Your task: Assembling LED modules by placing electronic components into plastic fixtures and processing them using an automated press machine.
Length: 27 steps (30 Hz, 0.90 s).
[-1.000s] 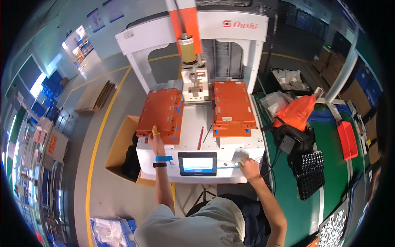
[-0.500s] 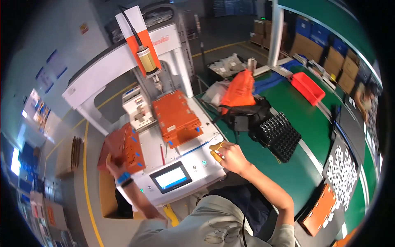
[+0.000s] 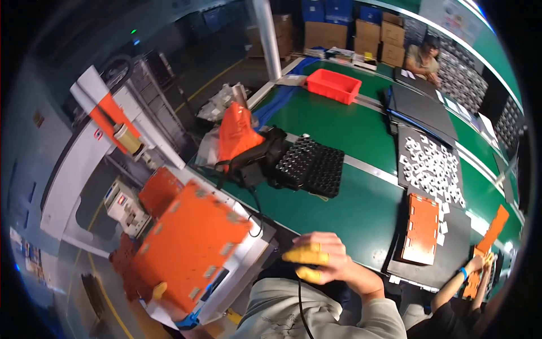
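My left hand [image 3: 160, 290] grips the near left edge of a large flat orange panel [image 3: 189, 243] with light clips along its edges. Its yellow-covered thumb lies on the top face, and the other fingers are hidden beneath. The panel is raised over the front of the white machine and covers most of its screen. My right hand [image 3: 324, 261] hovers in front of my body, beside the green table's near edge. Yellow covers sit on its fingertips, its thumb is apart from the fingers, and I see nothing held in it.
Behind the panel stand a white machine with an orange-and-white head [image 3: 116, 124] and another orange piece [image 3: 160, 192]. On the green table [image 3: 361, 220] lie a black cell tray [image 3: 313, 164], a red bin [image 3: 333, 86], small white pieces [image 3: 432, 166] and an orange case [image 3: 420, 229]. Co-workers sit at right.
My view has swung right. My left hand has lifted the orange panel from the machine's left side and brought it across the front. My right hand has drawn back from the machine's front panel.
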Tool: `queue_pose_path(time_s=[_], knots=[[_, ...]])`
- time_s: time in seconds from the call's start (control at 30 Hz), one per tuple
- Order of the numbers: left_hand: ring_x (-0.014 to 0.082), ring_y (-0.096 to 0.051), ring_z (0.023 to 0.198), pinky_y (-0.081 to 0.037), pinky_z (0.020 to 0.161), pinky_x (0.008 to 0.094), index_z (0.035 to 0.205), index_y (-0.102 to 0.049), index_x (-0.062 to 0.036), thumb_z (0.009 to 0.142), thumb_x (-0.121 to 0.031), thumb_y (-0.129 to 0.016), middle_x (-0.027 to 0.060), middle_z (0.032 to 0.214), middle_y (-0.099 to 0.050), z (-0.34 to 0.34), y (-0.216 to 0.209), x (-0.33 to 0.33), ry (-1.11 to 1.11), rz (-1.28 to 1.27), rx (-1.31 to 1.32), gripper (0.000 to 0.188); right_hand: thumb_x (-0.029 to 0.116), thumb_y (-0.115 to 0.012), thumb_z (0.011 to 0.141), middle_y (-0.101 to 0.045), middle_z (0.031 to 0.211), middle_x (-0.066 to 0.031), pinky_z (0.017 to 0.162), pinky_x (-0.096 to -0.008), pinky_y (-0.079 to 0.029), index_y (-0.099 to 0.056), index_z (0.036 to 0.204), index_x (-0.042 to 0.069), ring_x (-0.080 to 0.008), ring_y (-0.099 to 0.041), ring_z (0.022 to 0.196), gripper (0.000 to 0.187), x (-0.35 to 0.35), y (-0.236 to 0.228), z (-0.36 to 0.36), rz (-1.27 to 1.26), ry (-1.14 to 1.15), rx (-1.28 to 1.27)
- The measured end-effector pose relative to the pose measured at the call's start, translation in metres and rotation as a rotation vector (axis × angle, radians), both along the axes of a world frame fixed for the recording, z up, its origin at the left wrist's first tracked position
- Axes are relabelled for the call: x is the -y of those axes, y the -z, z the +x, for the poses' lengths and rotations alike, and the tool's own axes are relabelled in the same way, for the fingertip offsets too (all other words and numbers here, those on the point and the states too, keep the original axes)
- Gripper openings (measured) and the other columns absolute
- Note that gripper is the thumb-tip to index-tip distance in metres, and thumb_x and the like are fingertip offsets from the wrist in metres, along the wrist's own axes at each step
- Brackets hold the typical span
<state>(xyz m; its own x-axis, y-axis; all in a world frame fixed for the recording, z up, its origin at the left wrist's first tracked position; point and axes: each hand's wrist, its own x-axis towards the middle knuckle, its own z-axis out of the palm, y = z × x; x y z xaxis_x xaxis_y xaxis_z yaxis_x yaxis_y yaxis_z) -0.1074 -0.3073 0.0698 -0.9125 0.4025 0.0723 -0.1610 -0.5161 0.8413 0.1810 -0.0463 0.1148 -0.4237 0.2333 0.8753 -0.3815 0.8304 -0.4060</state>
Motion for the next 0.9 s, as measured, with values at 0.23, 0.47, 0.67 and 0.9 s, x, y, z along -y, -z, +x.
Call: queue_pose_path(time_s=[0.23,0.47,0.67,0.9], knots=[[0.0333,-0.059,0.120,-0.048,0.101,0.0481,0.141,-0.049,-0.0049,0.081,-0.017,-0.061,0.0134,0.134,-0.058,0.089,-0.020,-0.189,0.918,-0.122,0.298,0.062,0.018,-0.077,0.076,-0.074,0.093,-0.0145,0.082,-0.0432,-0.059,-0.071,0.100,-0.003,-0.0292,-0.071,0.083,0.032,0.040,0.016,0.082,-0.086,0.384,-0.064],[0.0219,-0.067,0.102,-0.051,0.091,0.0359,0.124,-0.061,-0.0037,0.092,-0.020,-0.060,0.0070,0.115,-0.069,0.219,0.043,-0.304,1.401,-0.332,0.510,0.036,0.025,-0.083,0.073,-0.049,0.145,-0.0175,0.119,-0.0626,-0.016,-0.049,0.139,0.000,-0.0387,-0.041,0.139,0.078,0.050,0.026,0.095,-0.254,0.937,0.539],[0.0234,-0.063,0.110,-0.049,0.096,0.0369,0.127,-0.059,-0.0048,0.089,-0.015,-0.063,0.0069,0.120,-0.065,0.265,0.107,-0.321,1.275,-0.235,0.640,0.039,0.014,-0.073,0.073,-0.045,0.146,-0.0222,0.119,-0.0663,-0.010,-0.042,0.144,-0.002,-0.0406,-0.031,0.146,0.078,0.022,0.075,0.107,-0.282,1.062,0.863],[0.0236,-0.052,0.125,-0.043,0.107,0.0398,0.141,-0.046,-0.0044,0.091,-0.011,-0.066,0.0078,0.137,-0.053,0.280,0.145,-0.311,1.197,-0.191,0.545,0.054,0.007,-0.080,0.063,-0.051,0.143,-0.0173,0.118,-0.0632,-0.020,-0.054,0.136,0.001,-0.0353,-0.044,0.139,0.078,0.006,0.143,0.106,-0.365,1.287,0.673]])
